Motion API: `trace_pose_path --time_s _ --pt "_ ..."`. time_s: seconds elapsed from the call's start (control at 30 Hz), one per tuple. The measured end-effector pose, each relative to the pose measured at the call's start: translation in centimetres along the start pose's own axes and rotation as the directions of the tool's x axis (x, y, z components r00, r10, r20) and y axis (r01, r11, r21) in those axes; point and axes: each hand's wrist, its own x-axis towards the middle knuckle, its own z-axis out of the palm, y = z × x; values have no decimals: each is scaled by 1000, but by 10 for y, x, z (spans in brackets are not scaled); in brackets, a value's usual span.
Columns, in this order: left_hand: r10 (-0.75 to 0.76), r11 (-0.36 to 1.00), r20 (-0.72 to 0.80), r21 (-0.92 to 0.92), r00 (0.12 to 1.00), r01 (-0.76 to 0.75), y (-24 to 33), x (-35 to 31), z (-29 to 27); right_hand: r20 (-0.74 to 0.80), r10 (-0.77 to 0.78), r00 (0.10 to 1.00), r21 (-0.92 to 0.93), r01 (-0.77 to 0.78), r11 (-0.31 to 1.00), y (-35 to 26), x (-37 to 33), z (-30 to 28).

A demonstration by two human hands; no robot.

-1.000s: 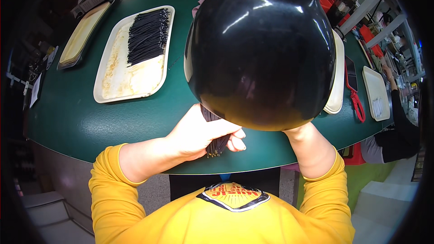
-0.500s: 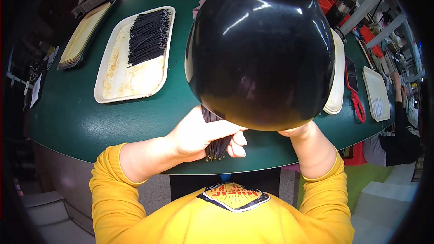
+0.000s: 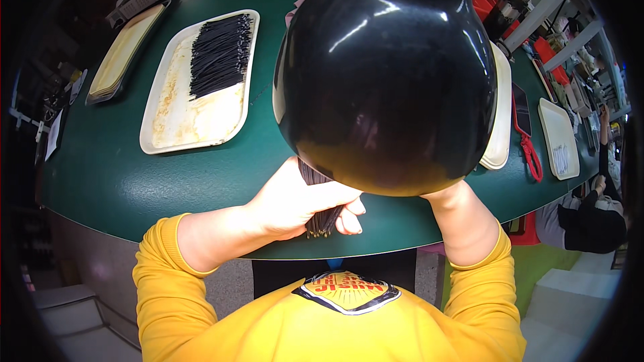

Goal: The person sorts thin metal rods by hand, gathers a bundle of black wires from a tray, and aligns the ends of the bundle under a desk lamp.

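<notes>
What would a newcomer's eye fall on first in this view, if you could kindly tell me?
First comes the big glossy black rounded object filling the upper centre and hiding the right hand. Just below it, the left hand grips a bundle of thin dark sticks over the near edge of the green table. To the left lies a cream tray with a neat row of the same dark sticks at its far end.

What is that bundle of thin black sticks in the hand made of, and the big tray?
The bundle of thin black sticks in the left hand looks like stiff dark wire or fibre with yellowish cut ends; I can't tell which. The cream tray looks like smooth moulded plastic, matte and stained brownish.
</notes>
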Motion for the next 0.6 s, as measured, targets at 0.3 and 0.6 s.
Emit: trace_pose_path --time_s 0.3,0.6 --pt "3 1000 14 -11 1000 -3 -1 0 -2 -1 -15 1000 -16 15 1000 -5 1 3" --pt "-57 998 -13 29 998 58 0 0 -1 21 -13 1000 -49 15 999 -12 1 3"
